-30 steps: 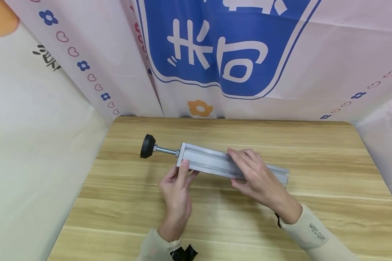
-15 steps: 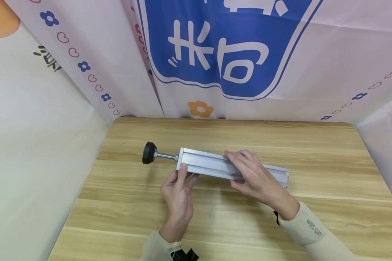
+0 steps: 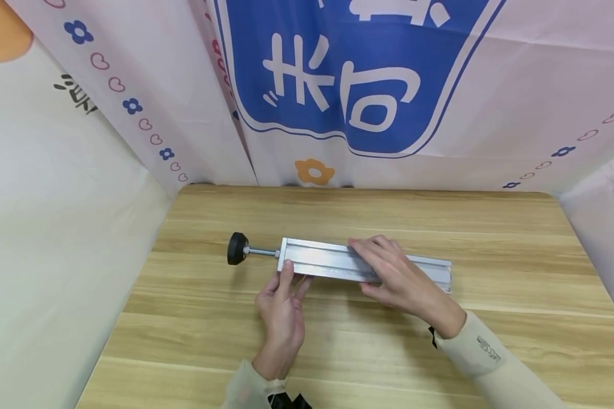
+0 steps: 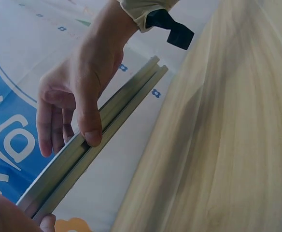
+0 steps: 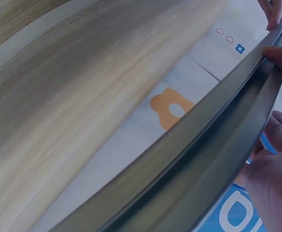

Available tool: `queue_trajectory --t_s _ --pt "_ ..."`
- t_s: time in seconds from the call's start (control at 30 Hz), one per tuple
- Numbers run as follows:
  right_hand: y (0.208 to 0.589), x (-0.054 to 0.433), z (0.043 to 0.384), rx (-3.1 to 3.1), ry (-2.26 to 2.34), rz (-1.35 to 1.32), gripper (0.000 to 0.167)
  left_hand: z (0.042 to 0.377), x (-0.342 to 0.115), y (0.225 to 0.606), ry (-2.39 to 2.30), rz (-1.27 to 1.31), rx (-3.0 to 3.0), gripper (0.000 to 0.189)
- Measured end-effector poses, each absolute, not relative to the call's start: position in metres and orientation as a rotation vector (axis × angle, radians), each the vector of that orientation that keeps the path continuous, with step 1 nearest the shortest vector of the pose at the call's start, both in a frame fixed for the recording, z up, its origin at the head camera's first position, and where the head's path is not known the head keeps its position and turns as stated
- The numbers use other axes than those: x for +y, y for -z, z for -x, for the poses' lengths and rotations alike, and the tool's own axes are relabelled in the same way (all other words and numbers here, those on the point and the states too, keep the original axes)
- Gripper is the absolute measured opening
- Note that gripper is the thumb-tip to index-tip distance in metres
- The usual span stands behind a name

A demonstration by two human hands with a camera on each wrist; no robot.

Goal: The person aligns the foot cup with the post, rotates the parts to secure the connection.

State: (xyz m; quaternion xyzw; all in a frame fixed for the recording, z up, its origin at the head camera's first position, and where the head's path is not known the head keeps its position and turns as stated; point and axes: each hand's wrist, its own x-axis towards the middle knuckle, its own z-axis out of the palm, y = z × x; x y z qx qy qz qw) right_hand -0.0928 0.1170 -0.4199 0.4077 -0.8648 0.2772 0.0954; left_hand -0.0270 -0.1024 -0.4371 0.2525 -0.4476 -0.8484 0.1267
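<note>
A silver slotted aluminium profile (image 3: 332,262) lies slantwise in both hands above the table. A threaded rod (image 3: 262,251) projects from its left end plate, carrying a round black levelling foot (image 3: 237,249). My left hand (image 3: 280,318) grips the profile near that end plate, thumb on the upper face and fingers underneath, partly hidden. Farther right, my right hand (image 3: 394,275) holds it across the top, with fingertips at the far edge and thumb at the near edge. Long grooves along the profile (image 5: 199,150) show closely in the right wrist view.
The wood-grain table (image 3: 184,341) spreads beneath the hands. Behind it hangs a printed cloth (image 3: 491,113) with a large blue sign pattern, and a pale sheet (image 3: 56,227) borders the left side. Black wrist straps (image 3: 289,401) sit at the cuffs.
The foot end of the profile has swung down toward me and slightly right, so the profile lies more level across the view. Both hands keep their grip.
</note>
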Motion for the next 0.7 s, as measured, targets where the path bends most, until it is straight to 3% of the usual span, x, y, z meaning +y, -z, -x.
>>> queue_trajectory --t_s 0.7 --pt "0.430 0.112 0.101 -2.719 -0.865 -1.232 0.083 0.030 -0.106 0.454 2.533 -0.829 -1.261 0.053"
